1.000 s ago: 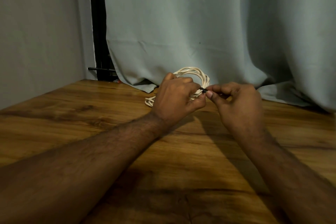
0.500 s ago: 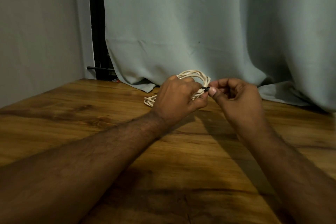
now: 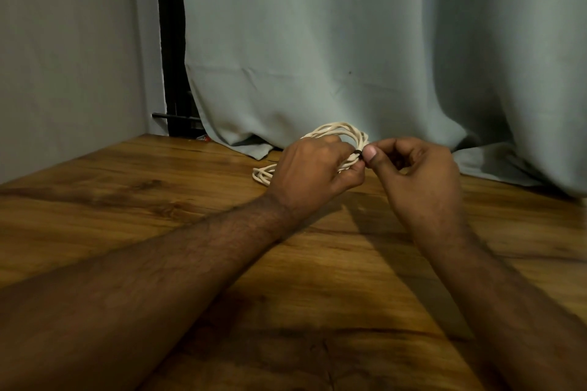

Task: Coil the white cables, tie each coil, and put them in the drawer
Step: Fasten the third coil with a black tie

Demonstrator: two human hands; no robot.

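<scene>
A coil of white cable (image 3: 336,132) is held above the wooden table (image 3: 158,194) near its far edge. My left hand (image 3: 313,168) grips the coil's right side, and the fingers hide much of the loop. A small black tie (image 3: 358,153) wraps the strands just past my left thumb. My right hand (image 3: 419,174) pinches that tie between thumb and forefinger, with the other fingers curled. Part of the coil (image 3: 262,175) hangs down to the left of my left hand and touches the table. No drawer is in view.
A pale grey curtain (image 3: 349,41) hangs behind the table, its hem lying on the far edge. A grey wall (image 3: 63,57) stands at the left, with a dark vertical frame (image 3: 171,41) and a short black bar (image 3: 176,117) beside it.
My right hand has shifted slightly up and turned at the tie, thumb now facing me. My left hand keeps its hold on the coil in nearly the same place.
</scene>
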